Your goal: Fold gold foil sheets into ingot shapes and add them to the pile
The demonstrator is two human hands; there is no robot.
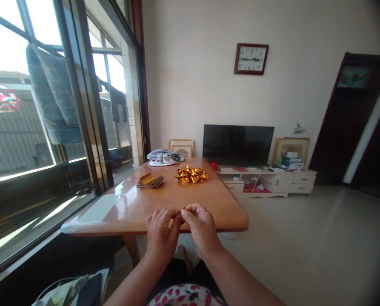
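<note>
Two hands, the left hand (160, 231) and the right hand (202, 229), meet at one wooden table (138, 204). On it: one pile of gold foil pieces (191, 174), too tangled to count, one stack of gold paper (150, 180), one bundle of cloth (164, 157). One wall clock (251, 58), one television (238, 144).

Both hands (181, 227) together, fingertips pinched.

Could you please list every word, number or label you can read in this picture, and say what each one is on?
"10", "7", "6", "5": numerals on the wall clock; its other numerals and the small mark on its face are too blurred to read.
Boxes on the TV cabinet: print too small to read.
Red window decoration: pattern only, no legible text.
Both hands pinch a small gold piece; no text on it.
</note>
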